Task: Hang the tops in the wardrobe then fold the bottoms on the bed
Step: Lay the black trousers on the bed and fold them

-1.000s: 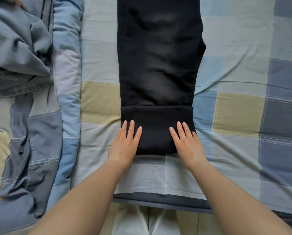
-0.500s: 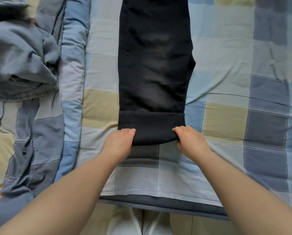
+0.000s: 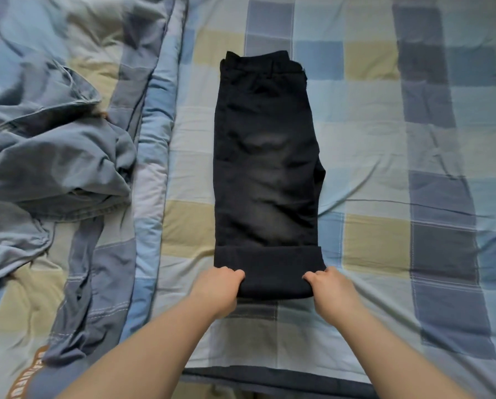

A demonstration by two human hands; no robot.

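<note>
Black trousers [image 3: 265, 174] lie lengthwise on the checked bed sheet [image 3: 385, 168], waistband at the far end, legs laid one over the other. Their near end is turned over into a thick fold [image 3: 272, 272]. My left hand [image 3: 219, 287] grips the left corner of that fold with curled fingers. At the fold's right corner my right hand [image 3: 329, 285] grips it the same way.
A rumpled blue-grey garment [image 3: 48, 162] lies in a heap on the left, over a checked duvet [image 3: 151, 145]. More grey-blue clothing with orange lettering [image 3: 25, 372] lies at the near left. The bed's dark front edge [image 3: 270, 378] runs below my arms.
My flat hands have curled round the fold's two corners and rolled it away from me, making it thicker. The camera has tilted up, so the waistband shows.
</note>
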